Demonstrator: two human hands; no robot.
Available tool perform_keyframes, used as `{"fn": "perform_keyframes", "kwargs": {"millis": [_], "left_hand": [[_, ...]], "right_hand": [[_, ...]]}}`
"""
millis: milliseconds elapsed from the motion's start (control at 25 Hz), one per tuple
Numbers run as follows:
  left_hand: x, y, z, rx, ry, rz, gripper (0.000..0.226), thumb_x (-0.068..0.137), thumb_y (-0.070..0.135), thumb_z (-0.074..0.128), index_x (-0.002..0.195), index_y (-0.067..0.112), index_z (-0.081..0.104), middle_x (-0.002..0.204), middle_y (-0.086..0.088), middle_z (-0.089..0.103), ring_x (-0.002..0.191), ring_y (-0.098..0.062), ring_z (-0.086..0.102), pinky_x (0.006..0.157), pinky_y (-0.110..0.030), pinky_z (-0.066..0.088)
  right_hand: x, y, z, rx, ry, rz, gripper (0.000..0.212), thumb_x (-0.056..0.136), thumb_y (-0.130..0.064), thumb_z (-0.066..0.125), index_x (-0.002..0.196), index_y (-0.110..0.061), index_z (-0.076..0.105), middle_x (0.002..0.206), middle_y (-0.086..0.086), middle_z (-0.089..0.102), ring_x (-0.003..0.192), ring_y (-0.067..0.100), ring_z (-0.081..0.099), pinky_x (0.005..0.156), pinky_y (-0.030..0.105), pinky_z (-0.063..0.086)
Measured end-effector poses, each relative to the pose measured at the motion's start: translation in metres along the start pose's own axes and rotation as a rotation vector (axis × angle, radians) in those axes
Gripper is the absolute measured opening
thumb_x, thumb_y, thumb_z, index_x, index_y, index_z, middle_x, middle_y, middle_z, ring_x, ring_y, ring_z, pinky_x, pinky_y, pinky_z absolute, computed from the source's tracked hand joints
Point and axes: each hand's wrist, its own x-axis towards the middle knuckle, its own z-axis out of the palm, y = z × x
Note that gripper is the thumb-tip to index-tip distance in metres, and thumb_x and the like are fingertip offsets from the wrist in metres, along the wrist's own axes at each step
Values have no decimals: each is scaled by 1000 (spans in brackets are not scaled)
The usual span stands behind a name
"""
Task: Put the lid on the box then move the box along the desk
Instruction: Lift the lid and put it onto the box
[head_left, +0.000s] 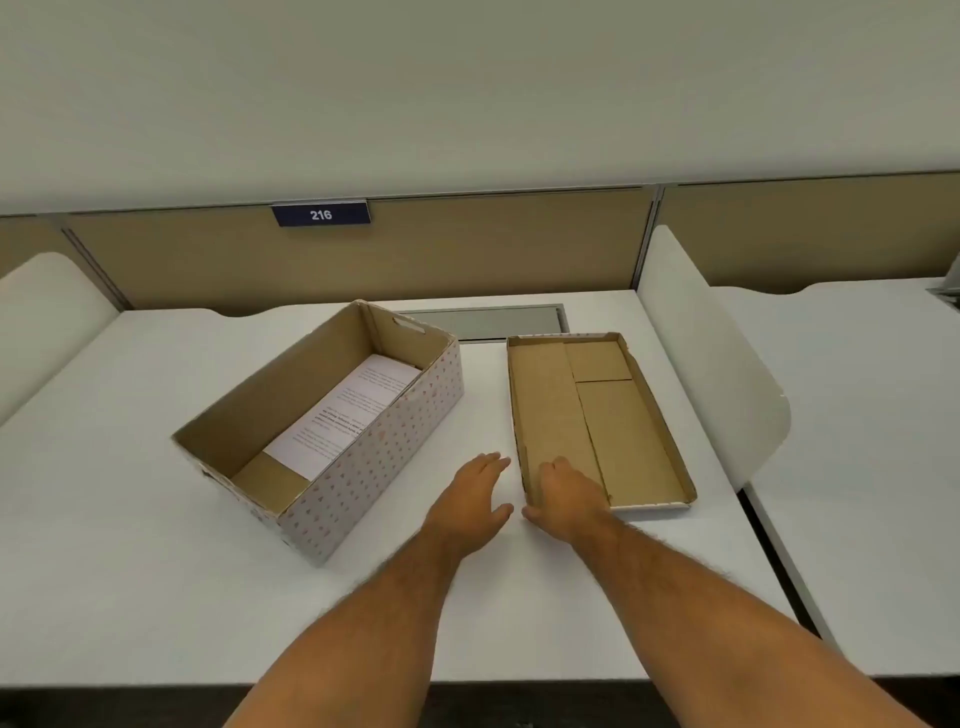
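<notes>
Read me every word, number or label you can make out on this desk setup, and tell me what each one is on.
"216": white digits on the dark blue rectangular sign fixed to the top of the tan partition panel.
Printed lines on the white paper sheet lying inside the open dotted cardboard box: too small and blurred to read.
No text shows on the upturned brown cardboard lid.

Matt cardboard box (374, 467), lid (623, 415)

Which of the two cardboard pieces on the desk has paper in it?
The deep box on the left, with a printed sheet lying inside. The shallow lid on the right, lying inside-up, holds nothing; the right hand is over its near corner.
</notes>
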Motion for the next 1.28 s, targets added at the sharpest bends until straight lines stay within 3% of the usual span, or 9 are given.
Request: {"fn": "perform_keyframes", "kwargs": {"millis": [200,440,560,680,840,920,1040,1160,1280], "left_hand": [[4,13,-4,-274,70,-141,71,102,31,68,164,18,37,171,-2,38,157,-20,35,127,-33,27],[7,36,-4,-604,115,-336,58,106,35,61,158,14,47,163,-6,50,148,-26,49,122,-42,41],[17,54,-6,-815,96,-439,43,108,40,54,143,15,57,143,-5,58,133,-26,57,110,-41,46],[18,76,-4,-1060,-29,-535,42,110,52,41,138,21,53,134,-4,58,129,-30,60,108,-51,51],[21,68,-13,-1356,-128,-497,53,111,52,36,140,13,57,119,-14,70,109,-31,71,94,-50,63],[20,63,-24,-1354,-71,-468,51,110,54,37,140,20,60,116,-13,72,101,-27,69,78,-43,63],[19,50,-48,-1230,86,-479,42,106,60,43,120,28,66,114,-9,75,103,-25,71,75,-40,58],[22,30,-85,-1036,137,-451,46,104,59,51,117,20,70,109,-6,79,98,-24,75,69,-33,60],[20,6,-133,-810,256,-361,47,102,57,57,121,16,70,102,0,80,88,-17,77,51,-22,55]], "right_hand": [[-3,-6,-10,205,41,5,22,100,-28,65,115,-13,71,105,5,72,99,27,71,85,39,58],[-3,-19,-69,797,515,71,16,102,-23,61,88,-16,64,72,0,57,70,18,57,60,31,48],[-6,-30,-112,1240,615,61,19,104,-23,57,90,-12,65,85,10,64,75,15,59,66,32,54],[-35,-22,-150,1547,623,59,19,107,-29,53,99,-25,70,109,-4,73,97,19,69,73,28,58],[-57,-19,-157,1695,523,32,24,107,-28,52,101,-29,75,115,-2,76,110,26,71,92,44,64],[-65,-15,-155,1754,470,-32,23,104,-26,53,102,-27,77,113,1,78,113,29,71,94,48,64],[-69,-6,-153,1844,328,-93,33,92,-35,58,120,-23,70,119,6,77,114,29,73,80,40,68],[-65,6,-151,1691,273,65,58,90,-57,68,138,-28,59,126,3,75,113,27,74,71,36,62],[-57,9,-138,1607,269,136,45,99,-44,73,136,-22,61,123,3,77,108,23,77,66,34,65]]}}
